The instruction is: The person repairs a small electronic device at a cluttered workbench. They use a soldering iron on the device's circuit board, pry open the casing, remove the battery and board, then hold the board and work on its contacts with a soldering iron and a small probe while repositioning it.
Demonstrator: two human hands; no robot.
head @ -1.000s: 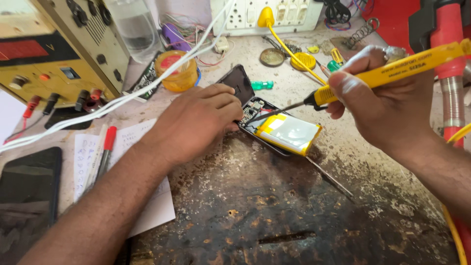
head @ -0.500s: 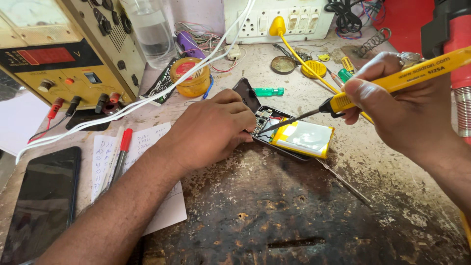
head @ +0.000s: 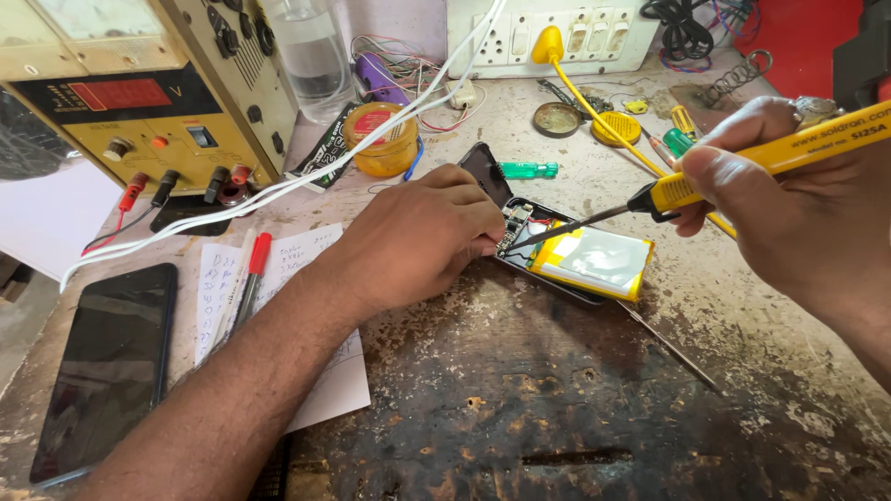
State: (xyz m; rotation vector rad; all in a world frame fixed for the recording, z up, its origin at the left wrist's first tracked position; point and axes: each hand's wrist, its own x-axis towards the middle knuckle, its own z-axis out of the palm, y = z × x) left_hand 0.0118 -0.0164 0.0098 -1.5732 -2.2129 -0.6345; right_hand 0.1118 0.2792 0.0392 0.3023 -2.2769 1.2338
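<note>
My right hand (head: 798,223) has a closed grip on the yellow soldering iron (head: 742,167) — its long axis slants down-left, tip meeting the circuit board (head: 516,227) of the opened phone (head: 566,255) mid-table (head: 557,408). My left hand (head: 418,237), nearer, presses fingertips at the board's left edge; whether they pinch anything is hidden — the joint is too small to make out.

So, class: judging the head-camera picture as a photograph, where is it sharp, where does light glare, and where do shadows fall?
Head view: even, soft light; the left hand and soldering iron look sharp, with no obvious motion blur. Mild glare sits on the yellow battery pack and the dark phone screen. A soft shadow lies under the left forearm on the worn bench. The right hand, near the edge, looks stretched.
</note>
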